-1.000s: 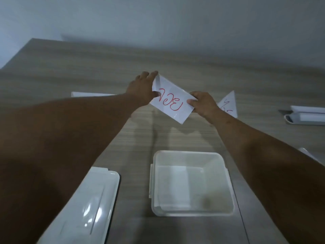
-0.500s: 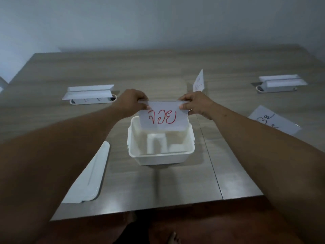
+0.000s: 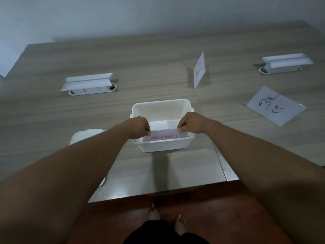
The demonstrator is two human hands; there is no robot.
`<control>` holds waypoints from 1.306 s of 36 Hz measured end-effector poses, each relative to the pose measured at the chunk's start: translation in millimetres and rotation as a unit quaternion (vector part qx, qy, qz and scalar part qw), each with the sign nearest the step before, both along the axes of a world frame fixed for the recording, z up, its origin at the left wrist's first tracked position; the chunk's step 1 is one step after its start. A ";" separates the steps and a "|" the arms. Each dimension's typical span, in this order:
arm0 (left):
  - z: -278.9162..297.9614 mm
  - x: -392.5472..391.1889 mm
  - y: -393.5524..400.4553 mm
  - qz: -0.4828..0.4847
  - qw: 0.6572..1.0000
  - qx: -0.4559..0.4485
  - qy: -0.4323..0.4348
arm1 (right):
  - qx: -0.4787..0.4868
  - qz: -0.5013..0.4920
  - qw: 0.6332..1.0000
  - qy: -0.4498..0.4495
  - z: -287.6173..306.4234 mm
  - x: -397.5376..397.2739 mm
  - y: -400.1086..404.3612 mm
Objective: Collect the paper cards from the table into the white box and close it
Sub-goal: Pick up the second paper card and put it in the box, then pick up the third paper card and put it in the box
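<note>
The open white box (image 3: 163,145) stands on the wooden table (image 3: 52,120) in front of me. A paper card with red writing (image 3: 164,136) sits mostly down inside the box against its near wall. My left hand (image 3: 140,126) pinches its upper left corner and my right hand (image 3: 190,123) pinches its upper right corner. The white lid (image 3: 82,136) lies left of the box, largely hidden by my left forearm. A folded card with red writing (image 3: 199,69) stands behind the box to the right. Another card with dark writing (image 3: 275,106) lies at the far right.
Two white pop-up socket units are set in the table, one at the left (image 3: 88,84) and one at the back right (image 3: 285,63). The table's near edge (image 3: 158,192) runs just below the box. My bare feet (image 3: 167,221) stand on the reddish floor.
Both hands brought the red-lettered card from the far side of the table back over the box and lowered it inside, so only its top strip shows. The camera tilted down.
</note>
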State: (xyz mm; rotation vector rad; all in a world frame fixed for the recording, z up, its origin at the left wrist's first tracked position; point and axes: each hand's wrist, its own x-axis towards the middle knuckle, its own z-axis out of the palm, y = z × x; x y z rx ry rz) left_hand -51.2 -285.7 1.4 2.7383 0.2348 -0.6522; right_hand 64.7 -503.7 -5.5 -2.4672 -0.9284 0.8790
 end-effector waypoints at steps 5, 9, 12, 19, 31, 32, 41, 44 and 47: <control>-6.6 4.2 1.5 -0.029 0.999 -0.016 0.041 | -0.042 0.020 0.999 -0.006 -2.5 -7.4 2.4; -5.9 12.4 2.7 -0.015 0.998 -0.042 0.043 | -0.047 0.018 0.999 -0.010 6.0 -5.2 1.7; -4.9 19.6 7.6 0.001 0.998 -0.050 0.046 | -0.015 -0.021 0.999 -0.019 14.4 -1.5 -3.4; 18.6 74.6 -8.8 -0.014 0.998 -0.028 -0.052 | 0.044 -0.126 0.990 -0.054 42.6 18.0 -39.0; 50.4 200.3 -130.3 -0.128 0.980 -0.014 -0.153 | -0.027 -0.292 0.953 -0.082 38.1 84.0 -200.4; 50.8 209.3 -142.4 -0.135 0.979 -0.017 -0.155 | -0.032 -0.306 0.948 -0.081 35.5 91.3 -214.0; 23.0 312.7 -264.7 -0.197 0.975 -0.022 -0.099 | -0.018 -0.377 0.919 -0.116 6.4 176.0 -332.6; 14.9 343.1 -306.8 -0.204 0.974 -0.028 -0.091 | -0.015 -0.391 0.912 -0.127 -5.6 197.3 -357.0; 6.6 364.6 -339.1 -0.219 0.972 -0.023 -0.083 | -0.013 -0.389 0.913 -0.125 -18.2 209.3 -367.3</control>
